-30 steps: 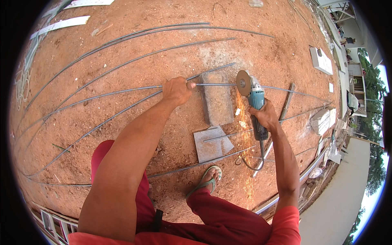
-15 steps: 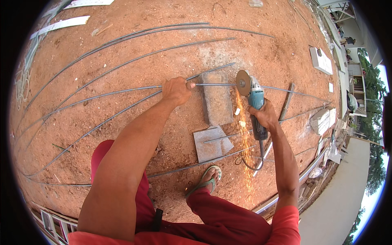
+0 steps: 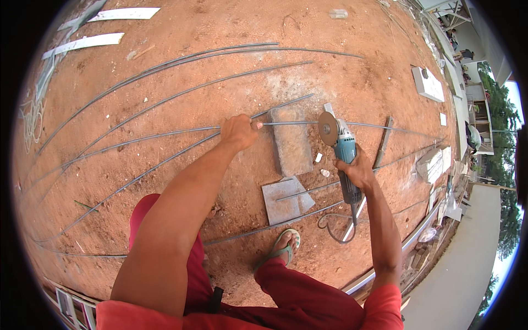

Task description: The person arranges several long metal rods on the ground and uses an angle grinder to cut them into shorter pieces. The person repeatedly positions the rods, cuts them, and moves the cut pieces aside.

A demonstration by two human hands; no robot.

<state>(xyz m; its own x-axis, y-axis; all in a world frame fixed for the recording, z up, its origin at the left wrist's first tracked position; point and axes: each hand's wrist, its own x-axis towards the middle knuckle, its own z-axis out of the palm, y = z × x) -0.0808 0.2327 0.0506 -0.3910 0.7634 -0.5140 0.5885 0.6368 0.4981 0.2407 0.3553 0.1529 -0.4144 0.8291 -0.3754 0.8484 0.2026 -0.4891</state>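
Left hand (image 3: 239,132) at frame centre clenched around a steel rod (image 3: 165,133), right hand (image 3: 358,171) gripping a teal grinder (image 3: 345,159), disc (image 3: 328,128) touching the rod beside a concrete block (image 3: 291,143), open dirt ground (image 3: 220,22) above, foot in sandal (image 3: 281,248) below.

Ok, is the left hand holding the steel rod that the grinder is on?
Yes, the left hand grips the steel rod lying over the concrete block, beside the grinder in the right hand.
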